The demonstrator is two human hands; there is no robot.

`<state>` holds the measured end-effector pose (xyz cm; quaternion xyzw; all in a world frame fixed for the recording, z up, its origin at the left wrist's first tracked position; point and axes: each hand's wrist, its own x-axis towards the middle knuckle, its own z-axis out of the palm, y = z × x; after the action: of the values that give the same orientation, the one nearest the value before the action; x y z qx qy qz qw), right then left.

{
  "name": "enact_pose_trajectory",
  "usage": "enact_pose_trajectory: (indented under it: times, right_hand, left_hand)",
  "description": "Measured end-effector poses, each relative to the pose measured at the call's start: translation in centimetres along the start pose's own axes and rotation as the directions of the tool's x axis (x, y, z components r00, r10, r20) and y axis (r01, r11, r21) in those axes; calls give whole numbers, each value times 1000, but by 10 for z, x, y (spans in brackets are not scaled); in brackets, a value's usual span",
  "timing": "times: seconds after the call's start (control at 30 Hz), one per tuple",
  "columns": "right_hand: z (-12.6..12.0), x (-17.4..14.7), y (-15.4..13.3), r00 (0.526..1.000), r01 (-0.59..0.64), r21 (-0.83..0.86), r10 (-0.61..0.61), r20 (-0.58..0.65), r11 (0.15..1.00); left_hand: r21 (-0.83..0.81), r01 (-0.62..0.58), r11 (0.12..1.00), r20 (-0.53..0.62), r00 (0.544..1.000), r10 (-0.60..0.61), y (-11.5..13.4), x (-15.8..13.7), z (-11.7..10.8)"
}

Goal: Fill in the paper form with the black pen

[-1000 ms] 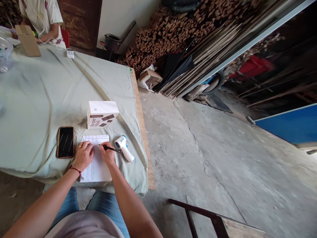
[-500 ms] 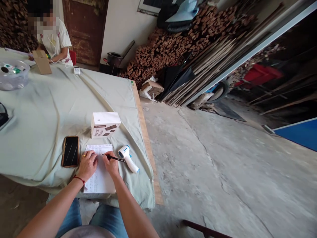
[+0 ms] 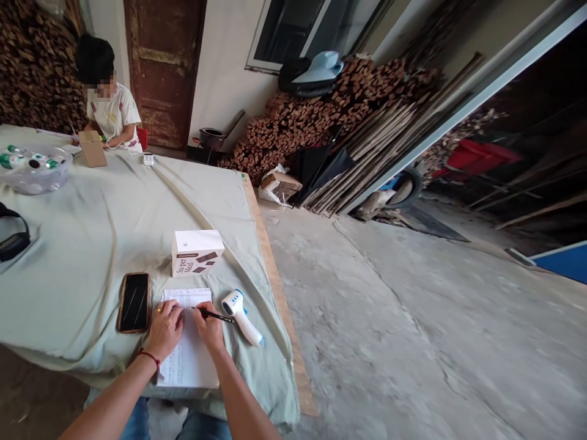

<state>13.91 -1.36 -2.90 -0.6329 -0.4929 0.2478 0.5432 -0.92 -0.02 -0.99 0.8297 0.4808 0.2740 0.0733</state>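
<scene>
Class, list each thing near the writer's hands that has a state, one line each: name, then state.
Black pen: held in right hand, tip on the sheet.
White paper sheet: flat, pinned by left hand.
Black smartphone in tan case: face up, screen dark.
White cardboard box: closed, upright.
White and blue infrared thermometer: lying on its side.
Brown wooden door: shut.

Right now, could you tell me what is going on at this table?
A person sits at the cloth-covered table, writing on a sheet of paper. The right hand has a grip on a black pen, tip on the sheet, while the left hand presses the paper flat. A phone lies to the left, a white box behind, and a thermometer gun to the right. Another person sits at the far end.
</scene>
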Motion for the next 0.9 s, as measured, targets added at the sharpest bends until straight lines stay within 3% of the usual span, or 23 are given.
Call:
enact_pose_trajectory:
  times: [0.9]
  right_hand:
    - [2,0,6,1000,29,11,-29,-6,1000]
  left_hand:
    - [-25,-3,1000,-37,999,2,-1,-3,4]
